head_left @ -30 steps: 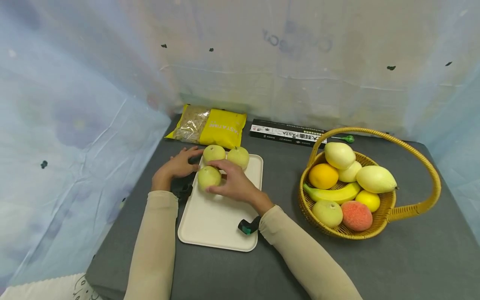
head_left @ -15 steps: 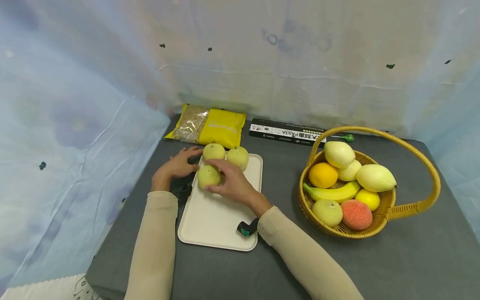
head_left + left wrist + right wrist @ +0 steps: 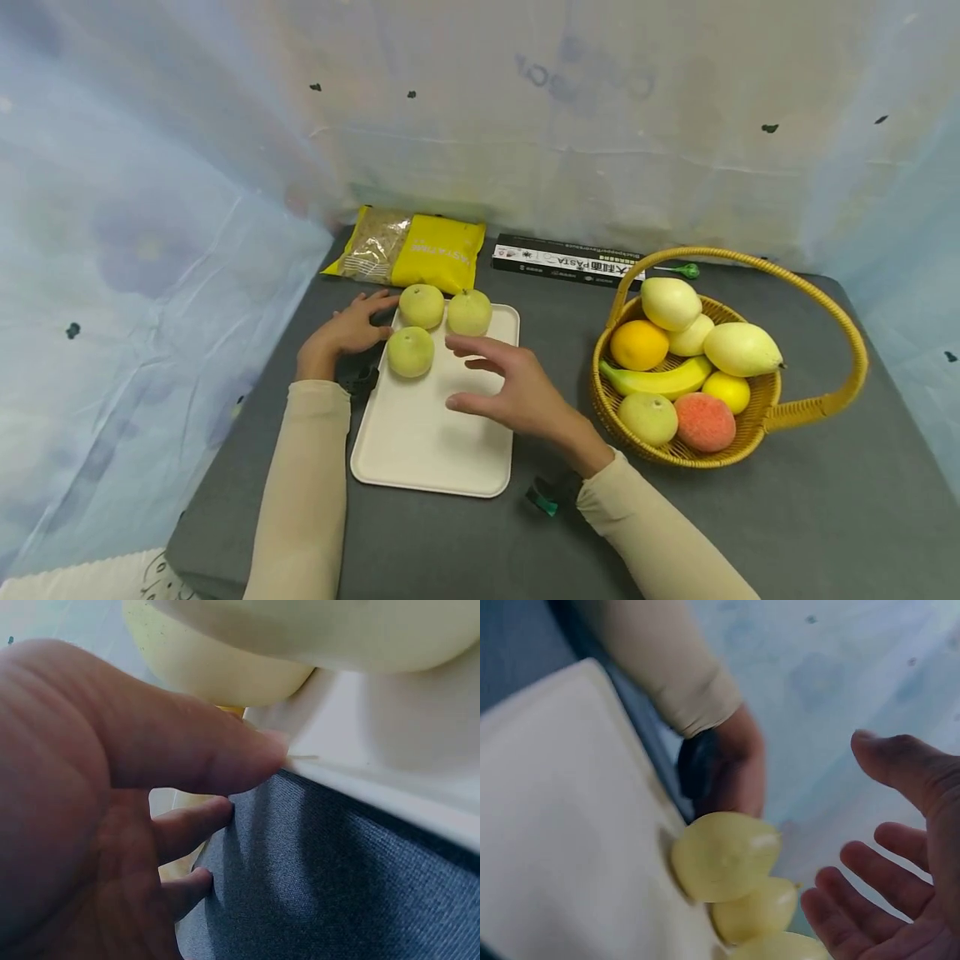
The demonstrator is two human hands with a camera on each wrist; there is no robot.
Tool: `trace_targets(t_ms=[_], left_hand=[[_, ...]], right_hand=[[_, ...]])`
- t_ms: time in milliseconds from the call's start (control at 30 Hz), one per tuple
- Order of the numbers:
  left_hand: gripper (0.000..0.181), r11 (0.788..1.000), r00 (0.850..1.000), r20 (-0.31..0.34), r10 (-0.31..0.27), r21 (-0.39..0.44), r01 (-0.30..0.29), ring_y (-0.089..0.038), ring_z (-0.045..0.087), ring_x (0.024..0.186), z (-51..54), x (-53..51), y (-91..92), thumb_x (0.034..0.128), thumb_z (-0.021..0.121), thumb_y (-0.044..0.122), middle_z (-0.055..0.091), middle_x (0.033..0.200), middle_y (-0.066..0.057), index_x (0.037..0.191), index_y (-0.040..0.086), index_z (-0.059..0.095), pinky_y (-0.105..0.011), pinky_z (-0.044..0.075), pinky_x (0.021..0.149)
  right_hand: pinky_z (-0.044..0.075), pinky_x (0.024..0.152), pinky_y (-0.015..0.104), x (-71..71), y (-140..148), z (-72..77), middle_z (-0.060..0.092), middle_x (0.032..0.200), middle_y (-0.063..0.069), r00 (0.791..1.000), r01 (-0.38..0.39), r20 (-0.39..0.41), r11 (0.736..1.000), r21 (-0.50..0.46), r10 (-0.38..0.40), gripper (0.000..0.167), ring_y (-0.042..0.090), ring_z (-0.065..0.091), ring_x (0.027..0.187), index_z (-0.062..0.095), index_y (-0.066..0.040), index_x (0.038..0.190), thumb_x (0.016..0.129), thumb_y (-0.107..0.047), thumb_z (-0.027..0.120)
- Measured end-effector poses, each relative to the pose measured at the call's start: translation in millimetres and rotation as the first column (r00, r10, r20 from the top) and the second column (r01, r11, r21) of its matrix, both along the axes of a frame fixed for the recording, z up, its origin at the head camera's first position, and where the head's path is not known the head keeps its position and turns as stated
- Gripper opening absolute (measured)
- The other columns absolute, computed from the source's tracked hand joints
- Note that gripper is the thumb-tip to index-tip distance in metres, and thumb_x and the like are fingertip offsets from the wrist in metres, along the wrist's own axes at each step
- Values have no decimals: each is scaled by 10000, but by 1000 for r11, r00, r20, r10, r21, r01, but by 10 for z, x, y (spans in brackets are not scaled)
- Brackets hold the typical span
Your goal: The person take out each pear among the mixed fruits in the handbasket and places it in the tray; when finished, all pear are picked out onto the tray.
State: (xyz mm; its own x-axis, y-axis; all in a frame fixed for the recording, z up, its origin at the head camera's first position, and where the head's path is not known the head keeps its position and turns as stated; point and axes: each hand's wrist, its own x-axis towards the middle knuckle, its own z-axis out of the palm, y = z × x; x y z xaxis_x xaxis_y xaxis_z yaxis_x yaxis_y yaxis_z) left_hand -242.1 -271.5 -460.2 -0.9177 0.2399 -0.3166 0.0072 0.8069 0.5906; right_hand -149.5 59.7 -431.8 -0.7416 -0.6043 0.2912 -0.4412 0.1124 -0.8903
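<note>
Three round yellow-green pears lie at the far end of a white tray (image 3: 435, 450): a near one (image 3: 410, 352), one at the far left corner (image 3: 422, 306) and one to its right (image 3: 469, 312). My left hand (image 3: 348, 329) stays at the tray's left edge. Its thumb (image 3: 225, 754) touches the rim, and the other fingers reach down toward the dark tabletop, as the left wrist view shows. Over the tray's right side hovers my right hand (image 3: 517, 387), fingers spread and holding nothing, apart from the pears.
A wicker basket (image 3: 750, 446) with a tall handle stands on the right, holding a banana (image 3: 663, 381), an orange (image 3: 639, 344), a peach (image 3: 705, 422) and other fruit. Behind the tray lie a yellow pasta bag (image 3: 438, 252) and a black pasta box (image 3: 566, 262).
My right hand has let go of the near pear and drawn back to the right, its fingers now spread. The pear stays on the tray. My left hand keeps its place at the rim.
</note>
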Motion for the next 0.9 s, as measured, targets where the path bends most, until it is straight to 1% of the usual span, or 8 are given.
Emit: trace_targets(t_ms=[133, 300, 400, 467, 667, 767, 800, 900], left_hand=[[707, 1000, 1000, 4, -4, 7, 4, -535, -70, 1682, 17, 4, -25, 1096, 613, 192, 102, 1843, -204, 1742, 141, 331, -901, -112, 1184], [708, 1000, 1000, 1, -6, 11, 6, -530, -70, 1685, 10, 5, -19, 1087, 602, 187, 104, 1844, -199, 1741, 146, 334, -895, -110, 1192], [710, 1000, 1000, 1, -8, 15, 8, -532, -72, 1684, 6, 5, -12, 1082, 598, 179, 101, 1844, -200, 1741, 142, 334, -895, -114, 1190], [710, 1000, 1000, -1, -8, 18, 8, -527, -75, 1686, 5, 9, -16, 1083, 599, 179, 100, 1845, -194, 1741, 145, 334, -892, -118, 1192], [696, 1000, 1000, -5, -6, 26, 6, -524, -86, 1686, 9, 6, -34, 1100, 593, 180, 89, 1847, -195, 1743, 148, 331, -890, -128, 1190], [695, 1000, 1000, -4, -5, 23, 5, -528, -81, 1685, 9, 10, -28, 1102, 599, 190, 89, 1846, -197, 1743, 149, 333, -895, -121, 1188], [694, 1000, 1000, -2, -5, 23, 5, -524, -78, 1687, 9, 12, -24, 1103, 601, 193, 91, 1847, -193, 1743, 153, 335, -894, -118, 1190], [701, 1000, 1000, 3, -6, 20, 6, -529, -76, 1684, 15, 26, -17, 1103, 614, 210, 90, 1845, -199, 1742, 150, 334, -898, -112, 1186]], right_hand=[[562, 1155, 396, 147, 269, 118, 672, 1528, 59, 999, -37, 22, 998, -43, 38, 719, 224, 663, 1383, 632, -86, 1538, 882, -78, 926], [547, 1168, 376, 291, 687, 160, 658, 1546, 55, 1000, -16, 10, 999, -31, 16, 738, 204, 655, 1402, 623, -116, 1549, 878, -41, 921], [535, 1177, 349, 369, 968, 175, 653, 1551, 61, 999, 44, 19, 999, -27, -44, 757, 187, 640, 1421, 618, -121, 1553, 868, 15, 908], [528, 1181, 333, 410, 1141, 192, 653, 1549, 96, 995, 94, 28, 995, -32, -93, 772, 184, 635, 1425, 619, -107, 1550, 852, 67, 897], [519, 1172, 265, 475, 1603, 273, 648, 1520, 209, 975, 220, 34, 975, 6, -220, 776, 182, 642, 1409, 635, -72, 1527, 823, 161, 867], [515, 1156, 222, 493, 1826, 305, 656, 1509, 184, 966, 259, 11, 964, 62, -260, 742, 161, 645, 1395, 642, -69, 1516, 842, 161, 851], [515, 1144, 201, 502, 1898, 314, 664, 1508, 151, 962, 273, 1, 958, 87, -274, 730, 138, 648, 1388, 645, -78, 1514, 851, 151, 848], [501, 1107, 131, 528, 2075, 347, 687, 1498, 60, 946, 325, -51, 930, 173, -322, 700, 71, 658, 1361, 662, -125, 1506, 872, 99, 860]])
